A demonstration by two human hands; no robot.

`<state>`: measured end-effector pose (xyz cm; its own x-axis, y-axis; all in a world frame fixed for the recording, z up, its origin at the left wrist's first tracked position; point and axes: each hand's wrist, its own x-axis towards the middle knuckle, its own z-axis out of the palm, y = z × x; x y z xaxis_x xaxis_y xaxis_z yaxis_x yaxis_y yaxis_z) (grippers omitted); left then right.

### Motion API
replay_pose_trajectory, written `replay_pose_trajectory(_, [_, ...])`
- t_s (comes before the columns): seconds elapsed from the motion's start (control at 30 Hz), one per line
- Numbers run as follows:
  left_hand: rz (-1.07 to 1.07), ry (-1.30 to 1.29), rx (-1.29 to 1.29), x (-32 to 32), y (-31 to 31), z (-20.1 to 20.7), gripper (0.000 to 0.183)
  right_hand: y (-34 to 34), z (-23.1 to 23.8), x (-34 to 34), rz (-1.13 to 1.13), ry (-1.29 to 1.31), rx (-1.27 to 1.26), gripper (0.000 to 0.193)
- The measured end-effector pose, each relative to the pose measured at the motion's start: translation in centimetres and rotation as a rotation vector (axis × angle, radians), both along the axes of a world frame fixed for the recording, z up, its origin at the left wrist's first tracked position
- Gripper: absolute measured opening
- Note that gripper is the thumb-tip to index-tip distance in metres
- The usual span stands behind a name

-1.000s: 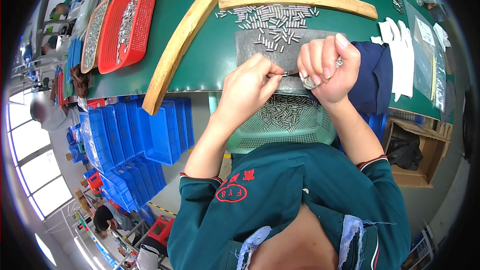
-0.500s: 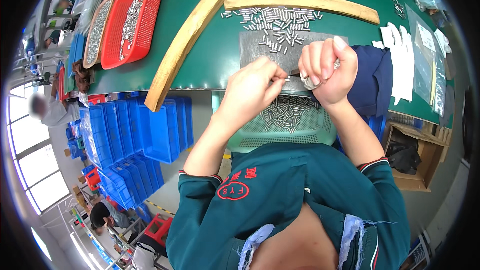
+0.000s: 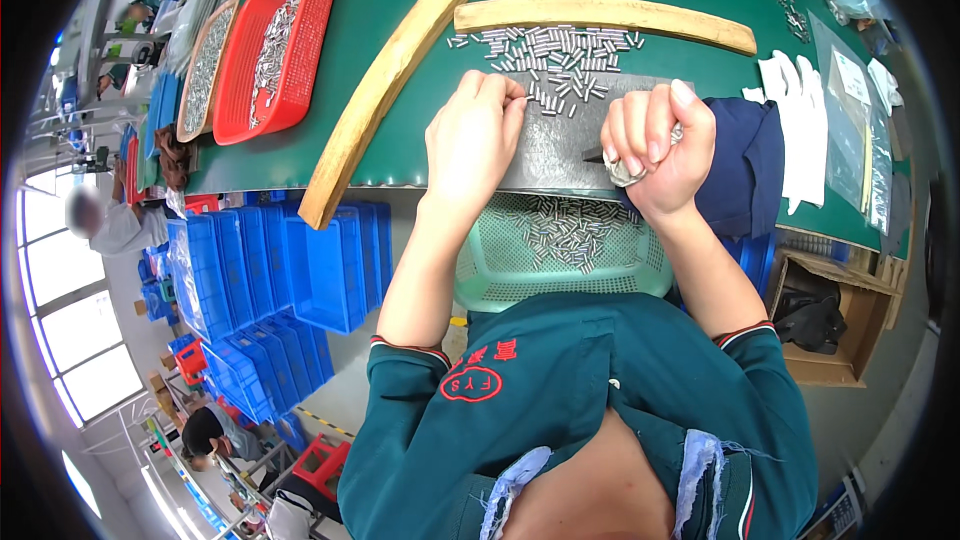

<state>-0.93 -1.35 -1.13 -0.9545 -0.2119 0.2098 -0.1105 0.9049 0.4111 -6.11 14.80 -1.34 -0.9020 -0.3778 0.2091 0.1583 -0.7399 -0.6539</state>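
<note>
My left hand (image 3: 472, 135) is over the left side of a grey metal plate (image 3: 550, 165), thumb and fingers pinched together beside a pile of short metal pins (image 3: 570, 52). A small bright bit shows at its fingertips, but whether they grip a pin is unclear. My right hand (image 3: 660, 145) is closed around a tool with a pale wrapped handle (image 3: 622, 174); its dark tip (image 3: 594, 155) points left over the plate. Below the table edge, a green perforated basket (image 3: 500, 290) holds many similar pins (image 3: 575, 235).
Two wooden strips (image 3: 610, 15) (image 3: 390, 85) lie around the pile. At left are a red basket (image 3: 318, 50) and a tan tray (image 3: 190, 110) of metal parts. Dark blue cloth (image 3: 750, 165) and white gloves (image 3: 800, 130) lie right. Blue bins (image 3: 320, 270) stand below left.
My left hand has moved away from the tool tip, up and left to the pin pile; a pin showed in its fingertips earlier. My right hand stays nearly in place with the tool.
</note>
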Motion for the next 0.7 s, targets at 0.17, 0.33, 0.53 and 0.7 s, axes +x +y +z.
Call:
replay_pose_trajectory(0.17, [-0.026,-0.04,0.087,0.5,0.7,0.3,0.008,0.0,0.0,-0.1,-0.006,0.011,0.0,0.047])
replay_pose_trajectory(0.33, [-0.038,-0.034,0.127,0.9,1.7,0.3,0.01,-0.1,0.0,0.0,-0.004,0.008,-0.008,0.047])
replay_pose_trajectory(0.53, [-0.161,-0.052,0.183,2.0,2.5,0.5,0.013,0.0,0.0,0.0,-0.008,-0.006,-0.022,0.048])
replay_pose_trajectory(0.7, [-0.189,-0.043,0.234,2.6,2.7,0.7,0.011,0.0,0.0,0.0,0.028,-0.025,-0.032,0.049])
